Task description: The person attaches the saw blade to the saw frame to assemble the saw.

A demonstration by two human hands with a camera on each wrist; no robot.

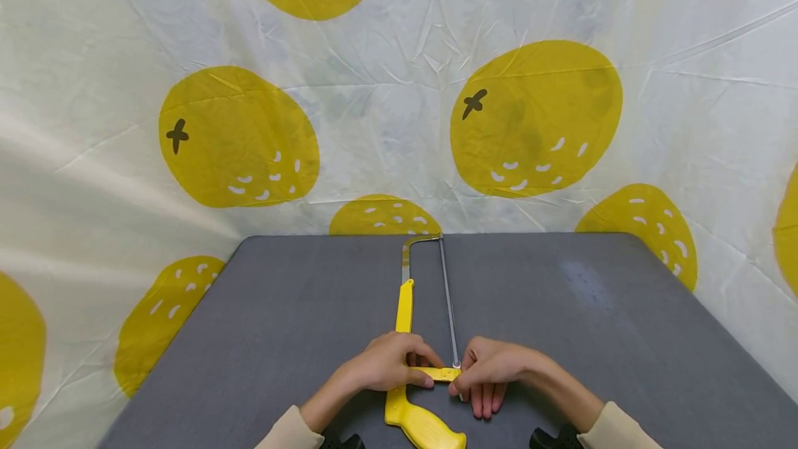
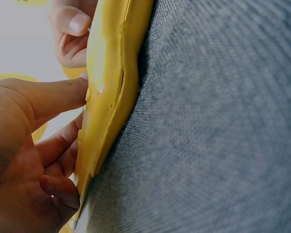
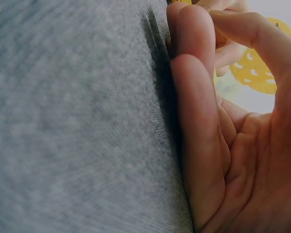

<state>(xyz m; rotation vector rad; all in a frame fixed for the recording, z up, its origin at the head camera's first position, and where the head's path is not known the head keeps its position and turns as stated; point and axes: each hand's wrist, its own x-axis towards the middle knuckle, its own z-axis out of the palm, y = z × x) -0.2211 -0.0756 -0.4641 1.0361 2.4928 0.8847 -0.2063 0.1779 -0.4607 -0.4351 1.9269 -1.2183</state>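
A hacksaw (image 1: 405, 305) with a yellow handle and frame lies on the grey table, its metal front bow pointing away from me. Its thin blade (image 1: 448, 303) runs along the right side. My left hand (image 1: 394, 363) holds the frame just ahead of the handle, thumb and fingers about the short yellow arm. At the blade's near end, my right hand (image 1: 494, 368) pinches the small fitting between thumb and forefinger; the fingertips partly hide it. In the left wrist view the yellow handle (image 2: 111, 63) rests along the cloth. The right wrist view shows my other right fingers (image 3: 199, 107) extended against the table.
The grey cloth-covered table (image 1: 280, 338) stretches out on both sides of the saw. A pale whitish patch (image 1: 586, 283) marks its right part. Behind and at the sides hangs a white curtain (image 1: 386, 137) printed with yellow fruit.
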